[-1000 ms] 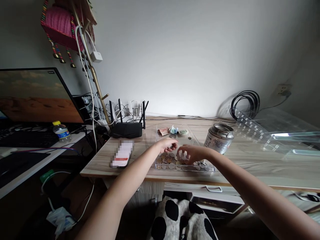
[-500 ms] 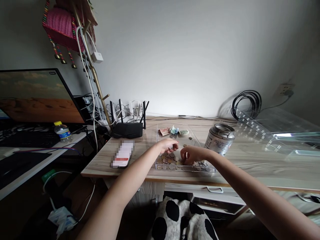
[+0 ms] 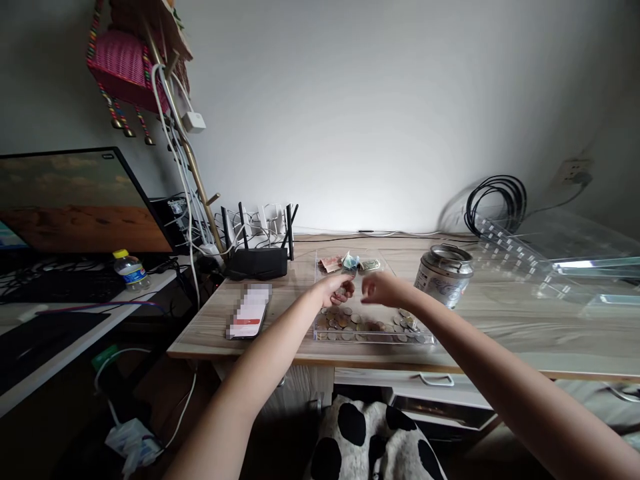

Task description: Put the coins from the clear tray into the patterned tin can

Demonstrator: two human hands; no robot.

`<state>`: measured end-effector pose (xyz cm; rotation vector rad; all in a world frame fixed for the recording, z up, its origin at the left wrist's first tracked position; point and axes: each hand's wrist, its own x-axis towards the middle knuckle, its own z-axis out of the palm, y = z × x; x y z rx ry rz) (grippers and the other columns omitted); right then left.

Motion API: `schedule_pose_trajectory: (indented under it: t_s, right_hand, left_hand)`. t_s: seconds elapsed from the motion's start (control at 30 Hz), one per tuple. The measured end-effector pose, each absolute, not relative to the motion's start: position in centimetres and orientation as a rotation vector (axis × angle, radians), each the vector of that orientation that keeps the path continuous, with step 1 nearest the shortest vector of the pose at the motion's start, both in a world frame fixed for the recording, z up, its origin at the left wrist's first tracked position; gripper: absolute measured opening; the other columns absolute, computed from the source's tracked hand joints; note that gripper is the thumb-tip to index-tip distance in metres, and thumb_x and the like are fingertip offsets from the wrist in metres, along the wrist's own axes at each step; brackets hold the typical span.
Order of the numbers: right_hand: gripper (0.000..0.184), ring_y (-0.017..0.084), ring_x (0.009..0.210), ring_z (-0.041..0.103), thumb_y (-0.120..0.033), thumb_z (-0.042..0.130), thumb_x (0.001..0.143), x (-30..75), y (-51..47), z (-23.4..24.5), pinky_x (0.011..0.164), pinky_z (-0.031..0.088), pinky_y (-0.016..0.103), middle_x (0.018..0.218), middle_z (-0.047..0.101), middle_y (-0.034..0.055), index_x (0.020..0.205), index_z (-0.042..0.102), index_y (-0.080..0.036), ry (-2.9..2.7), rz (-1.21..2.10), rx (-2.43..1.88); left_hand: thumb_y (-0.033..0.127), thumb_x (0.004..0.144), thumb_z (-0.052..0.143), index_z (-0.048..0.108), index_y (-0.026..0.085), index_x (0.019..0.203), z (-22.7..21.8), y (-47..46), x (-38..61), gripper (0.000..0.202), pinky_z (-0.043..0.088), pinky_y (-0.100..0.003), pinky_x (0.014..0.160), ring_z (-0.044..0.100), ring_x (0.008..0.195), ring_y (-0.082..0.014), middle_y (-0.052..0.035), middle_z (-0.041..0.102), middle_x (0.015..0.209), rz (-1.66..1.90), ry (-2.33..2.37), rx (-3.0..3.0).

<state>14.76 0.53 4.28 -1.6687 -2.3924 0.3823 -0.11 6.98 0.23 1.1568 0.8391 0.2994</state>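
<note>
Clear plastic forms the walls of the tray (image 3: 373,338) before me on the wooden desk (image 3: 500,327), with loose coins (image 3: 343,321) scattered along its near side and crumpled banknotes (image 3: 351,262) at its far end. My left hand (image 3: 336,289) is cupped around some coins above the tray. My right hand (image 3: 384,290) hovers just beside it, fingers curled in; I cannot tell whether they pinch anything. On the tray's right stands a silver can (image 3: 444,279), and a phone (image 3: 251,313) lies to the left
</note>
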Motion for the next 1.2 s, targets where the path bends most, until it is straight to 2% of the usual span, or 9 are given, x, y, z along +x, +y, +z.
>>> schedule_pose_trajectory:
  t_s: [0.07, 0.17, 0.37, 0.5, 0.83, 0.97, 1.07, 1.13, 1.2]
  right_hand:
    - [0.034, 0.014, 0.065, 0.055, -0.03, 0.066, 0.049, 15.7, -0.1, 3.7, 0.054, 0.039, 0.022, 0.073, 0.062, 0.0023, 0.079, 0.058, -0.017, -2.555, 0.548, -1.778]
    - [0.044, 0.013, 0.062, 0.054, -0.021, 0.063, 0.049, 16.2, -0.9, 3.1, 0.051, 0.038, 0.021, 0.073, 0.062, 0.0008, 0.092, 0.055, -0.018, -2.641, 0.637, -1.807]
    - [0.023, 0.013, 0.062, 0.055, -0.013, 0.053, 0.05, 15.5, -1.0, 3.1, 0.05, 0.038, 0.021, 0.072, 0.062, 0.0025, 0.072, 0.06, -0.017, -2.788, 0.646, -1.766]
    - [0.023, 0.011, 0.059, 0.053, -0.011, 0.052, 0.05, 15.7, -1.0, 2.9, 0.048, 0.036, 0.019, 0.07, 0.061, 0.0023, 0.071, 0.06, -0.015, -2.759, 0.706, -1.731]
    - [0.017, 0.009, 0.053, 0.053, -0.022, 0.057, 0.054, 15.4, 0.5, 3.5, 0.049, 0.041, 0.02, 0.058, 0.058, 0.0002, 0.066, 0.059, -0.011, -2.395, 1.167, -1.538]
    - [0.02, 0.01, 0.058, 0.053, -0.025, 0.053, 0.062, 14.0, 1.5, 5.2, 0.052, 0.04, 0.02, 0.065, 0.061, 0.0026, 0.075, 0.062, -0.013, -2.321, 0.856, -1.44]
    - [0.021, 0.012, 0.059, 0.053, -0.027, 0.051, 0.065, 13.6, 1.2, 4.9, 0.054, 0.039, 0.022, 0.067, 0.061, 0.005, 0.074, 0.062, -0.013, -2.325, 0.49, -1.611]
    - [0.022, 0.013, 0.061, 0.053, -0.027, 0.058, 0.059, 13.5, 0.6, 4.0, 0.055, 0.039, 0.022, 0.072, 0.062, 0.0049, 0.076, 0.062, -0.014, -2.412, 0.449, -1.652]
    - [0.042, 0.014, 0.065, 0.053, -0.024, 0.065, 0.049, 13.4, 0.0, 3.0, 0.056, 0.039, 0.022, 0.08, 0.061, 0.0047, 0.09, 0.06, -0.017, -2.543, 0.512, -1.639]
  left_hand:
    - [0.042, 0.076, 0.04, 0.039, 0.015, 0.059, -0.1, 7.2, 0.0, 0.032, 0.006, -0.014, 0.031, 0.021, 0.03, 0.0001, 0.0057, 0.036, 0.047, 0.299, 0.82, 1.165]
    - [0.04, 0.075, 0.042, 0.041, 0.014, 0.062, -0.4, 7.3, 0.1, 0.029, 0.005, -0.014, 0.032, 0.023, 0.03, 0.0001, 0.0056, 0.037, 0.049, 0.314, 0.814, 1.198]
    - [0.037, 0.075, 0.043, 0.045, 0.013, 0.065, -0.4, 7.1, 0.1, 0.026, 0.006, -0.015, 0.032, 0.026, 0.031, 0.0, 0.0047, 0.04, 0.051, 0.388, 0.826, 1.225]
    - [0.036, 0.075, 0.044, 0.047, 0.012, 0.065, -0.3, 6.9, 0.1, 0.025, 0.008, -0.014, 0.031, 0.029, 0.032, -0.0002, 0.004, 0.042, 0.05, 0.393, 0.85, 1.236]
    - [0.045, 0.079, 0.036, 0.052, 0.01, 0.067, 0.0, 6.2, 0.0, 0.039, 0.043, -0.022, 0.046, 0.055, 0.05, -0.0119, -0.0064, 0.055, 0.056, 0.29, 0.854, 1.197]
    - [0.048, 0.077, 0.038, 0.051, 0.012, 0.069, 0.3, 6.3, -0.1, 0.039, 0.034, -0.017, 0.036, 0.052, 0.045, -0.0107, -0.0068, 0.056, 0.058, 0.213, 0.789, 1.175]
    - [0.042, 0.076, 0.041, 0.044, 0.014, 0.061, 0.3, 6.8, -0.1, 0.032, 0.015, -0.014, 0.029, 0.033, 0.03, -0.0023, 0.0001, 0.048, 0.05, 0.303, 0.792, 1.129]
    - [0.037, 0.078, 0.039, 0.041, 0.015, 0.059, 0.1, 7.3, -0.1, 0.029, 0.008, -0.014, 0.029, 0.023, 0.028, -0.0005, 0.0039, 0.041, 0.047, 0.431, 0.801, 1.081]
    - [0.034, 0.078, 0.037, 0.04, 0.015, 0.061, 0.0, 7.6, 0.0, 0.026, 0.006, -0.015, 0.031, 0.02, 0.028, -0.0006, 0.0055, 0.036, 0.046, 0.538, 0.803, 1.042]
